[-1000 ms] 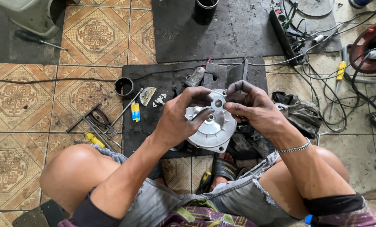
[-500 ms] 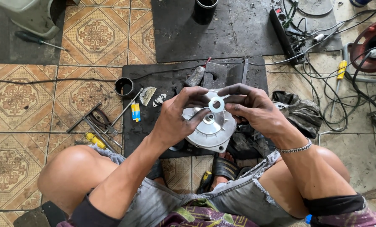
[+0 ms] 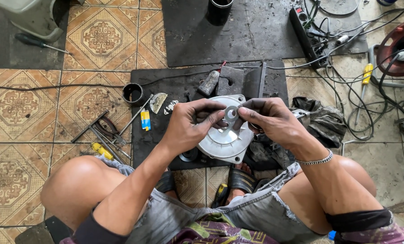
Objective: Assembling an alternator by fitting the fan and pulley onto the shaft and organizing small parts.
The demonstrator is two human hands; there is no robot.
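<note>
A round silver metal motor cover with radial ribs is held above a black rubber mat. My left hand grips its left side. Between the thumb and fingers of both hands sits a small flat metal washer, raised just above the cover's centre. My right hand, with a chain bracelet on the wrist, pinches the washer's right edge and touches the cover's right side. My knees frame the lower view.
On the tiled floor lie pliers and rods, a yellow-handled screwdriver, a small black cup, a dirty rag, a power strip with tangled cables, a red cable reel, a black cylinder.
The washer was lifted off the cover's centre hub and now sits higher, pinched between both hands. The cover has tilted slightly and dropped a little lower.
</note>
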